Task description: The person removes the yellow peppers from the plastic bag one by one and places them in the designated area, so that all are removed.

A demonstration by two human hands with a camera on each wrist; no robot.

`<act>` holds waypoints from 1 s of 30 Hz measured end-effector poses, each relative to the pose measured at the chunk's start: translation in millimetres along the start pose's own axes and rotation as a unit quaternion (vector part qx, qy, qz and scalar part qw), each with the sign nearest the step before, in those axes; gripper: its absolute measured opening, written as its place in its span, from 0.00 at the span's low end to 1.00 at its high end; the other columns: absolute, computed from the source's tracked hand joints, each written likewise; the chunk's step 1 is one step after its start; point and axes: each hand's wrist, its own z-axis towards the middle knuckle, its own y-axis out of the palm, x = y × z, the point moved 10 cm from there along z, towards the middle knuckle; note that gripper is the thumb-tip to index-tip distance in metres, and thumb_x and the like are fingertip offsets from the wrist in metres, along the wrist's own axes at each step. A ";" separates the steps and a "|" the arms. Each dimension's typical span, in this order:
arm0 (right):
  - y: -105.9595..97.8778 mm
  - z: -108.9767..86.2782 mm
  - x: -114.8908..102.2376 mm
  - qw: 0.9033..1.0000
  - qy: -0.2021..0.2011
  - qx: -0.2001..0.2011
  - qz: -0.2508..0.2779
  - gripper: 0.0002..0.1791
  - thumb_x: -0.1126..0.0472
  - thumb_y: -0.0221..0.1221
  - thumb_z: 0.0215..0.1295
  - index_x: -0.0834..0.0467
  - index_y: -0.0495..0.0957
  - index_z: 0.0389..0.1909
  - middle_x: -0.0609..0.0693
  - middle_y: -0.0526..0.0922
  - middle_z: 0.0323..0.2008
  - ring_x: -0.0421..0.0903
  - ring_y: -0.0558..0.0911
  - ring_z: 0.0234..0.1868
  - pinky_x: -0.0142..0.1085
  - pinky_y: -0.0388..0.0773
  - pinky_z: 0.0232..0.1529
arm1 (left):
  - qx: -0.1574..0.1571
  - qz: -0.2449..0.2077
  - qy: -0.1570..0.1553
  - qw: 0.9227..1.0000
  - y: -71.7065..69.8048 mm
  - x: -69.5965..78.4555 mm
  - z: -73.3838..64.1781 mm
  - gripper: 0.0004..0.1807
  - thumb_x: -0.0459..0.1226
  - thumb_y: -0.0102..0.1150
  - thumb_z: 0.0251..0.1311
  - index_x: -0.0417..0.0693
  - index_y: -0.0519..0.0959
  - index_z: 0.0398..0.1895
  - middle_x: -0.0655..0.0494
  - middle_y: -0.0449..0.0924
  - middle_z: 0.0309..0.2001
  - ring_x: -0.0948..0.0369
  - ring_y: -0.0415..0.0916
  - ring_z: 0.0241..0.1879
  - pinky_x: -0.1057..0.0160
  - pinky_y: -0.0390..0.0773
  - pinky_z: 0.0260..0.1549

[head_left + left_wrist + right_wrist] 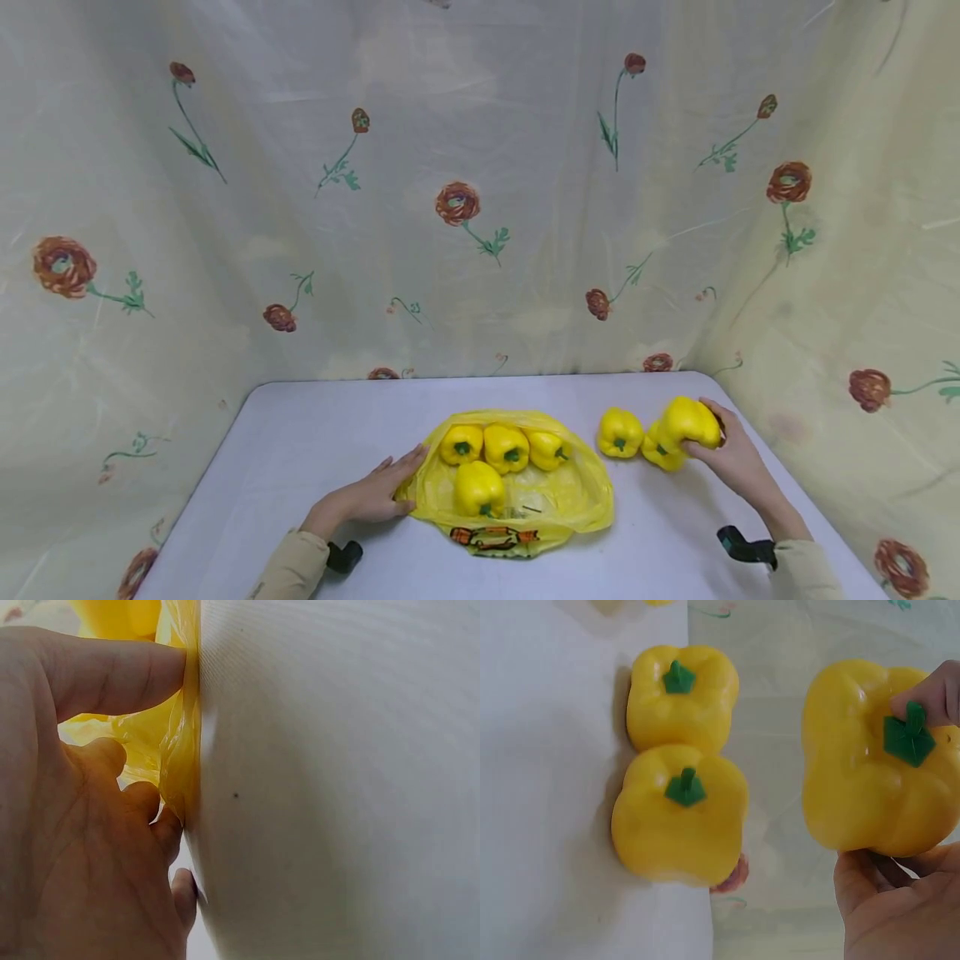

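Above the right part of the table, my right hand (738, 457) grips a yellow bell pepper (688, 421); in the right wrist view this bell pepper (881, 776) shows its green stem beside a fingertip. Two more yellow bell peppers stand close together on the table, one bell pepper (620, 433) to the left and another bell pepper (660, 452) partly hidden behind the held one. My left hand (371, 492) rests at the left side of a yellow plastic bag (581, 504), its thumb extended against the film. Several bell peppers lie on the opened bag, including one nearer bell pepper (480, 489).
The white table (300, 425) has rounded far corners. A flower-patterned curtain (525, 308) hangs behind it and along both sides. Dark wrist cameras sit on both arms, the right camera (745, 547) near the table's right edge.
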 end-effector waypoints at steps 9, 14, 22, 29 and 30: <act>-12.7 -3.8 28.5 0.999 0.033 0.022 -0.015 0.51 0.49 0.59 0.66 0.70 0.39 0.73 0.74 0.52 0.67 0.66 0.62 0.59 0.51 0.69 0.53 | -0.004 -0.006 -0.005 1.000 2.8 -1.5 0.0 0.45 0.57 0.48 0.66 0.53 0.40 0.78 0.55 0.37 0.79 0.55 0.39 0.77 0.45 0.39 0.75; -15.2 -5.1 42.5 0.998 0.052 0.032 -0.011 0.52 0.48 0.58 0.66 0.72 0.37 0.73 0.76 0.50 0.67 0.68 0.60 0.59 0.63 0.64 0.58 | -0.006 -0.003 -0.008 1.000 3.3 -3.3 1.2 0.46 0.58 0.47 0.66 0.53 0.40 0.78 0.54 0.36 0.79 0.55 0.38 0.77 0.46 0.39 0.75; -18.7 -3.7 64.9 0.996 0.067 0.050 -0.019 0.50 0.51 0.58 0.66 0.74 0.39 0.72 0.77 0.51 0.66 0.69 0.60 0.59 0.62 0.63 0.57 | -0.003 -0.004 0.002 1.000 2.0 -0.9 0.3 0.46 0.59 0.46 0.66 0.51 0.40 0.78 0.53 0.36 0.79 0.53 0.38 0.77 0.44 0.38 0.75; -20.3 -3.4 81.0 0.996 0.066 0.058 -0.027 0.48 0.54 0.59 0.65 0.78 0.41 0.70 0.78 0.53 0.64 0.68 0.62 0.58 0.59 0.63 0.56 | -0.005 -0.008 0.003 1.000 0.9 1.1 -0.6 0.46 0.57 0.47 0.66 0.50 0.39 0.78 0.51 0.36 0.79 0.51 0.38 0.77 0.42 0.37 0.74; -20.0 -3.2 82.7 0.996 0.064 0.057 -0.028 0.48 0.55 0.59 0.65 0.78 0.42 0.69 0.78 0.54 0.64 0.68 0.62 0.57 0.59 0.63 0.55 | -0.004 -0.009 0.004 1.000 0.4 1.9 -0.7 0.46 0.57 0.47 0.66 0.50 0.40 0.78 0.50 0.36 0.79 0.51 0.39 0.77 0.42 0.38 0.74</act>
